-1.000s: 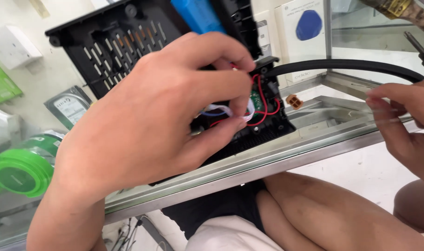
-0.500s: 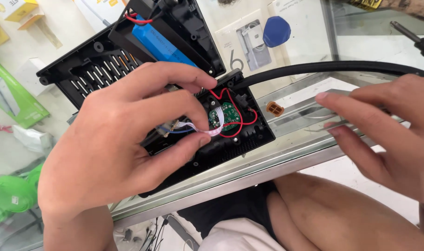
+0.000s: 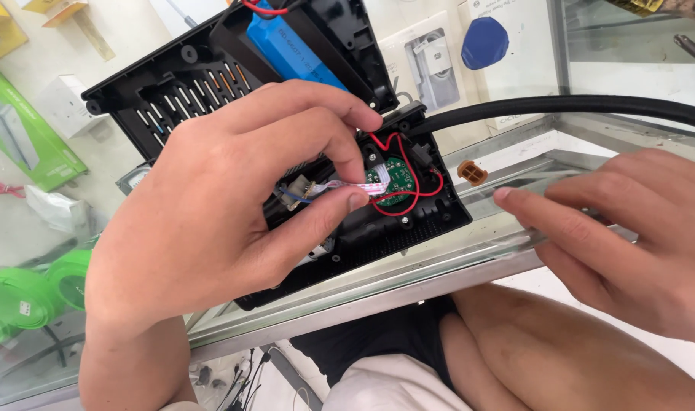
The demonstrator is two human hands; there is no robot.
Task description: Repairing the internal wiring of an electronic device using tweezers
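The left hand (image 3: 210,205) curls with thumb and fingertips pinched together, while the right hand (image 3: 637,236) lies flat, fingers extended.

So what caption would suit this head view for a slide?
Left hand pinches a ribbon cable inside an opened black device; right hand rests on the glass counter.

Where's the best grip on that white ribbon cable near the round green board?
Pinch the white ribbon cable across its flat faces at the free middle span, coming from the left hand side; red wires loop around the green board end, crowding it.
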